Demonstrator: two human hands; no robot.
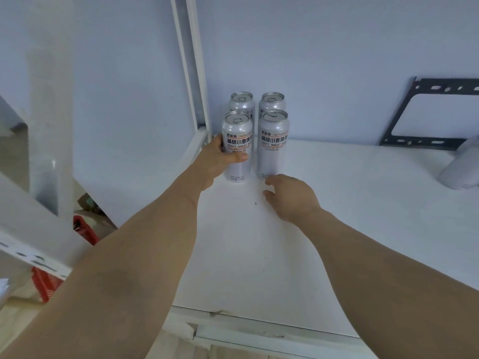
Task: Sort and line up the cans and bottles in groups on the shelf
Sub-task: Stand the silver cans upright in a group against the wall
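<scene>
Your left hand (219, 158) grips the front-left can (237, 147), thumb across its label and fingers curled round the far side, low on the body, with the can standing upright on the white shelf (337, 203) close to the upright post (191, 73) in the back left corner. Your right hand (290, 196) holds nothing: its fingers are loosely curled, and it sits just in front of the foot of the front-right can (272, 143); whether a fingertip touches the base you cannot tell. That can lies straight ahead of the right hand, long axis vertical, so the right hand is the nearer one for any nudge to it, while the left already has its own can in hand. Behind stand the back-left can (241, 102) and the back-right can (272, 102), making a two-by-two block, each front can just before its back one, with a narrow gap between the two columns. The front labels read "CRAFT WHEAT BEER" under large Chinese characters, with "HENGFE…" partly legible above, and "500ml" near the foot of the left one. Squaring the front pair looks like the step in hand. A pale object (460, 167) lies at the right edge, too cropped to name, below a dark metal bracket (425, 141) leaning on the wall.
</scene>
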